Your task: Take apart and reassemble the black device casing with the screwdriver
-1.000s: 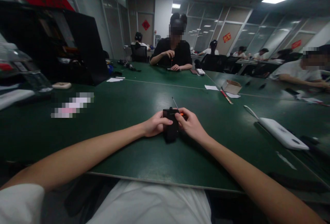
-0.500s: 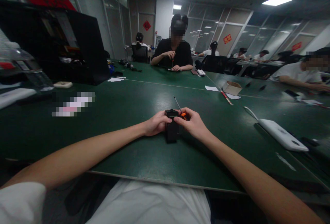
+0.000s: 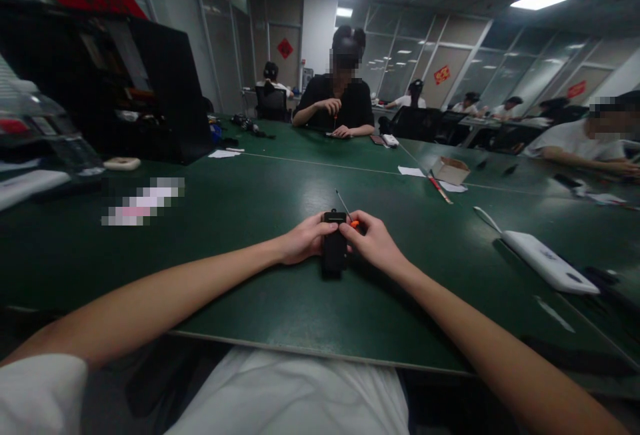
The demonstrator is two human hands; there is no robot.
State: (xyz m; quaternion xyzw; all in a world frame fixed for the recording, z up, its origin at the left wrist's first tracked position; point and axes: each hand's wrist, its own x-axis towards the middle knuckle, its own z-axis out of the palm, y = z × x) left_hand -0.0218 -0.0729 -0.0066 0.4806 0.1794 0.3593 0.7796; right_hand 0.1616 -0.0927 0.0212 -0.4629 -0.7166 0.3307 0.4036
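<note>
- Dim glass-walled office, ceiling panels lit; dark green matte tabletop carries everything.
- My left hand and right hand clamp a small black plastic device; right also pinches a thin orange-handled screwdriver.

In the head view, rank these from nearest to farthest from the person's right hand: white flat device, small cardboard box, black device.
1. black device: touching the right hand, held between both hands.
2. white flat device: on the table to the right.
3. small cardboard box: farther back, right of centre.
</note>
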